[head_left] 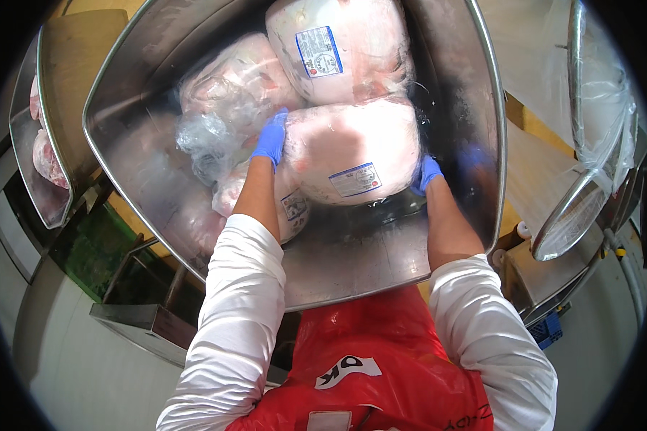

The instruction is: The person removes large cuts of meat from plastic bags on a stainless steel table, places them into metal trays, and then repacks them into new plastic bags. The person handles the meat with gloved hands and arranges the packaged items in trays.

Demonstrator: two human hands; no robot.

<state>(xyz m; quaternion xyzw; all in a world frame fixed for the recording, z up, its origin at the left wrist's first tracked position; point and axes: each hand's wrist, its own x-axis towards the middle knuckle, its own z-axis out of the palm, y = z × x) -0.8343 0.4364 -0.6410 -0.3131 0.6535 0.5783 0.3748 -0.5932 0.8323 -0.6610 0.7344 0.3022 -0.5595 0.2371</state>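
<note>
Red plastic apron point(366, 359) and white long sleeves point(237, 302) fill the foreground, worn by a person leaning over a large steel tub point(381, 266). Both blue-gloved hands clasp one wrapped pink meat package point(352, 154) with a blue-edged label: the left hand point(271, 140) presses flat on its left end, the right hand point(428, 174) cups its right end. That package lies in the tub, resting against other wrapped meat packages point(230, 93). Loose, crinkled film point(201, 136) sits just beside the left hand. The wrap looks slick, so the heavy package could slip from the gloves or the film could tear.
</note>
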